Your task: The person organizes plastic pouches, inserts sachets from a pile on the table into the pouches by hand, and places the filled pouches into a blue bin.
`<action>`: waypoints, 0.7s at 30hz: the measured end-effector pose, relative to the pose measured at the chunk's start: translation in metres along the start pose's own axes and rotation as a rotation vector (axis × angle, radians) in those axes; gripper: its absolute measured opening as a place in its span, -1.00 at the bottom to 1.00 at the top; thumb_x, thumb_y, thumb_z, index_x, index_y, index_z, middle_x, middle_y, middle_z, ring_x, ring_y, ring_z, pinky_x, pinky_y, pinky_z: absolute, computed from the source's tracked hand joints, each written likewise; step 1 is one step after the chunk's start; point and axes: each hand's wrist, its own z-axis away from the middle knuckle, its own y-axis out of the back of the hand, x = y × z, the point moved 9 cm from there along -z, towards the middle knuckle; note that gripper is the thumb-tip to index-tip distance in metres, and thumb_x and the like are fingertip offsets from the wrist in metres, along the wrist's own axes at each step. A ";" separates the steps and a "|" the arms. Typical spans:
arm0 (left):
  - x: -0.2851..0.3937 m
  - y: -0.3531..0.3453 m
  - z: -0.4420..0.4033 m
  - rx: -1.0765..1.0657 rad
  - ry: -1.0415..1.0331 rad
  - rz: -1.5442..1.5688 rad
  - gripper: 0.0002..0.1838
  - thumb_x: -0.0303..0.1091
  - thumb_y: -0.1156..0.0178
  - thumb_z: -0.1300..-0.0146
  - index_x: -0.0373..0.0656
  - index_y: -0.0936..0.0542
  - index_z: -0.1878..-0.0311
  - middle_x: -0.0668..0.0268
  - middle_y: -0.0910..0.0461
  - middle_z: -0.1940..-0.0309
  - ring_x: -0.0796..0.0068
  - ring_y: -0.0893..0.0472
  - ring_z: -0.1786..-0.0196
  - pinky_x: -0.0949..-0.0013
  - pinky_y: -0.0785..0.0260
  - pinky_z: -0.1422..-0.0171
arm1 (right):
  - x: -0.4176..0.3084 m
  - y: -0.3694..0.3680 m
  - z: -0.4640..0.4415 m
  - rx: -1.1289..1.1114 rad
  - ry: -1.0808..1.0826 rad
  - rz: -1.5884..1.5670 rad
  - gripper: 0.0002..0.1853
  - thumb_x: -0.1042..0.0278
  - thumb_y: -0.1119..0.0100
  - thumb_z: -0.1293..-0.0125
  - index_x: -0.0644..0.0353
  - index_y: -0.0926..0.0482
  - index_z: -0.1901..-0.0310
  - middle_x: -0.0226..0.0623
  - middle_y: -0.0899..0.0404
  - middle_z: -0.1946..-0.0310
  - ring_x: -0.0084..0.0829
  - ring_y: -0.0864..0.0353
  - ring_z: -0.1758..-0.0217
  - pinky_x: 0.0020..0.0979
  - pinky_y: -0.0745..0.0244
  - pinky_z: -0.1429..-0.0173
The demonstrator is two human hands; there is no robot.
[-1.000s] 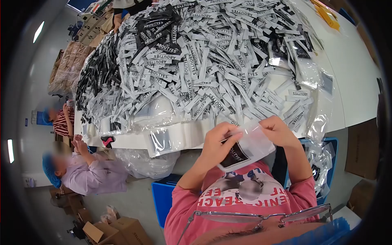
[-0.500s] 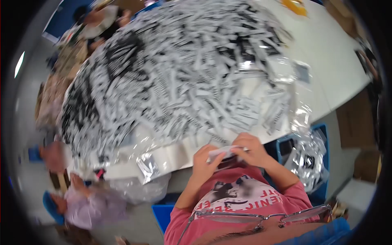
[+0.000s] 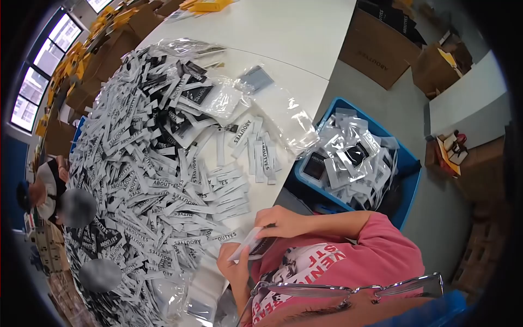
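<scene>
A white-edged pouch [image 3: 255, 246] with a dark panel is held in both hands just in front of the pink shirt [image 3: 348, 253], close to the edge of the worktop [image 3: 297, 41]. The left hand [image 3: 235, 262] has its grip closed on the pouch's near side, thumb and fingers pinching the edge; the right hand [image 3: 279, 222] has its grip closed on the upper end, fingers bent over it. Whether the pouch holds anything behind the panel cannot be told.

Beside the worktop, near the right arm, a blue bin [image 3: 409, 188] is heaped with clear pouches [image 3: 354, 155]; black panels show through some of them, and a few rise above the rim. A clear bag [image 3: 291, 122] lies along the worktop's edge beside the bin, its far end by a grey panel.

A large pile of sachets [image 3: 136, 163], white and black and many printed ABOUTYES, spreads over the worktop. A filled clear packet [image 3: 204, 98] with a black label rests at the pile's side. Nearer the left hand lies a stack of clear bags [image 3: 204, 294].

On the floor, a cardboard box [image 3: 376, 52] has black packets [image 3: 389, 19] at its open top.
</scene>
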 end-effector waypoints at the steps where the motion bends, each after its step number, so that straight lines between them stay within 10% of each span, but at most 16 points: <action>1: -0.004 -0.003 -0.001 0.007 0.047 0.048 -0.91 -0.58 -0.33 0.00 -0.33 -0.58 0.44 0.22 -0.57 0.46 0.42 -0.51 0.37 0.41 -0.31 0.25 | -0.002 0.003 0.004 0.014 0.021 0.016 -0.78 0.29 -0.24 -0.24 0.31 -0.61 0.30 -0.22 -0.57 0.42 -0.25 -0.53 0.29 -0.33 -0.41 0.17; 11: -0.022 -0.029 0.008 -0.107 0.130 0.217 -0.91 -0.54 -0.23 -0.13 -0.36 -0.61 0.30 0.17 -0.62 0.32 0.39 -0.57 0.23 0.40 -0.38 0.10 | -0.012 0.033 0.037 0.217 0.206 0.124 -0.87 0.37 -0.25 -0.23 0.23 -0.66 0.28 -0.24 -0.64 0.33 -0.22 -0.57 0.24 -0.25 -0.40 0.12; 16: -0.013 -0.012 -0.004 0.034 -0.033 -0.152 -0.78 -0.50 -0.14 -0.23 -0.27 -0.61 0.06 0.12 -0.61 0.15 0.21 -0.59 0.11 0.33 -0.41 -0.01 | 0.047 0.164 0.170 0.848 -0.464 0.390 -0.76 0.35 0.05 -0.44 0.28 -0.55 0.29 -0.26 -0.51 0.34 -0.34 -0.47 0.24 -0.28 -0.39 0.08; 21: -0.041 0.034 0.028 0.128 0.034 -0.568 -0.70 -0.44 -0.28 -0.13 -0.18 -0.57 0.03 0.11 -0.55 0.16 0.16 -0.53 0.13 0.24 -0.37 0.03 | -0.047 0.241 0.193 1.030 -0.357 1.249 -0.64 0.37 -0.06 -0.39 0.36 -0.45 -0.15 -0.14 -0.55 -0.01 -0.29 -0.52 -0.04 -0.32 -0.37 -0.18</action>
